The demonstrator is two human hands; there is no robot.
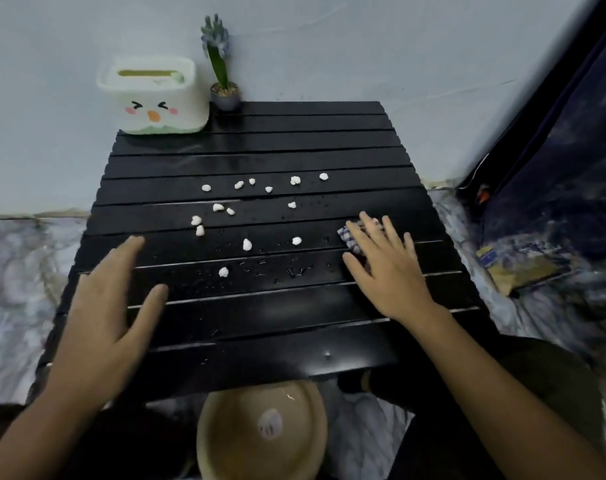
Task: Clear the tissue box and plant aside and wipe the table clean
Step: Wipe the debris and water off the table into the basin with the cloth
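A black slatted table (260, 306) fills the middle of the view. The white tissue box (154, 97) with a cartoon face stands at its far left corner, and the small potted plant (222, 69) stands just right of it against the wall. Several white crumbs (247, 244) and water drops lie scattered across the slats. My right hand (386, 268) lies flat with straight fingers on a checked cloth (350, 237) at the table's right side. My left hand (107, 306) is spread open at the near left of the table, holding nothing.
A tan round basin (260, 434) sits below the table's near edge. A pale wall runs behind the table. A dark curtain (554, 150) hangs at the right, with a yellow and blue packet (516, 268) on the patterned floor cover beside the table.
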